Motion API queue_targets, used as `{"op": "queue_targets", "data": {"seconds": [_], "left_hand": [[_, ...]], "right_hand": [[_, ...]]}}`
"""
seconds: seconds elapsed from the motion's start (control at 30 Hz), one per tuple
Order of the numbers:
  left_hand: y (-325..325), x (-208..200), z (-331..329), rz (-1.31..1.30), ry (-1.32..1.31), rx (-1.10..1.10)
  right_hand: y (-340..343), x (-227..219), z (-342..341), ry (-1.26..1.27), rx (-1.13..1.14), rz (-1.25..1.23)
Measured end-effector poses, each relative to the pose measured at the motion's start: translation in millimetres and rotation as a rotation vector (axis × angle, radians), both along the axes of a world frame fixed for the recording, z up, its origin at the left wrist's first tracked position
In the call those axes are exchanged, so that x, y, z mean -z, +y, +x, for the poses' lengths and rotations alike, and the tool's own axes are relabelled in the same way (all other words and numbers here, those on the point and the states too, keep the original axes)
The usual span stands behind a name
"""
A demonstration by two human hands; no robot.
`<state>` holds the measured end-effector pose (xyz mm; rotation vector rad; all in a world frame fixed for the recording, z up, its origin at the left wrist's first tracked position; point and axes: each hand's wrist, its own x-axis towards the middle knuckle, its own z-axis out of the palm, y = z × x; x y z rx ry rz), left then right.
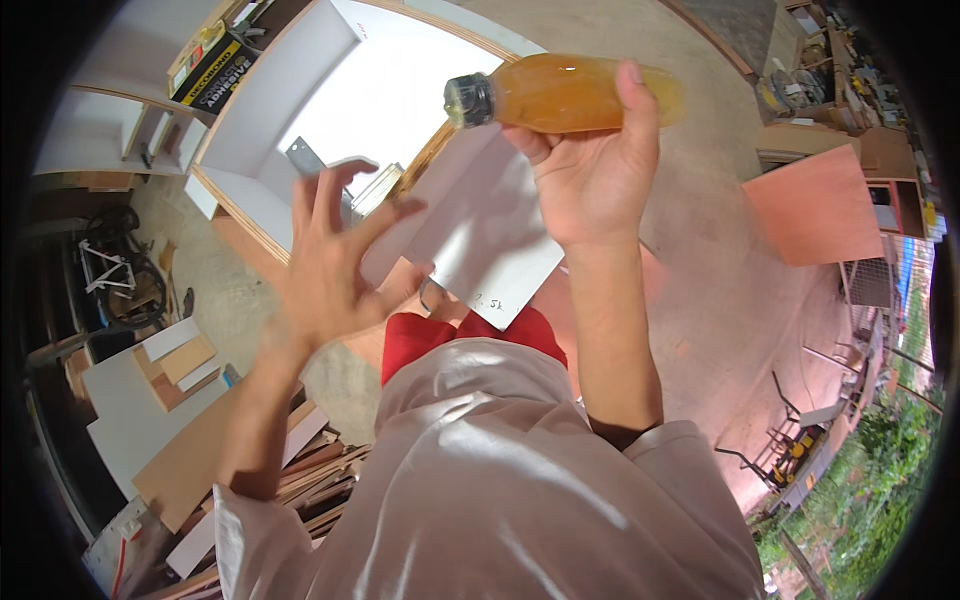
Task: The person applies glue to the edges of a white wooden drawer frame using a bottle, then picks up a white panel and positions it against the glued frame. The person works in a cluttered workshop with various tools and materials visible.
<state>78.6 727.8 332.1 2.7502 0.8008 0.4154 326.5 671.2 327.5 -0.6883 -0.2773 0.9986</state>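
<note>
In my right hand [600,185] is a clear plastic bottle [565,92] of amber liquid, my fingers wrapped round its body. It lies nearly level, its black cap [468,100] pointing left. My left hand [345,255] is raised empty, fingers spread and slightly curled, some way from the bottle. Behind that hand stands a white open-fronted cabinet box [240,125] with bare wood edges. Inside it a flat grey metal blade [305,157] shows, partly hidden by my fingers. Below the bottle is a white panel [510,255] with handwriting near its corner.
On the upper left sits a black and yellow carton [215,75]. A bicycle [115,270] stands at the far left, above stacked boards [180,365] and wood offcuts [325,480]. To the right are a reddish sheet [815,205] and a yellow-black machine [795,455].
</note>
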Motion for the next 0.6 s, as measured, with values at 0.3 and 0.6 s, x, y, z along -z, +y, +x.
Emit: {"op": "queue_targets", "data": {"seconds": [0.3,0.6], "left_hand": [[99.9,3.8,53.9,0.224,0.462,0.607],[135.7,-0.5,54.8,0.115,0.422,0.995]], "right_hand": [[-60.2,3.4,4.4,0.309,0.085,0.043],[-103.8,38.7,-54.4,0.317,0.424,0.141]]}}
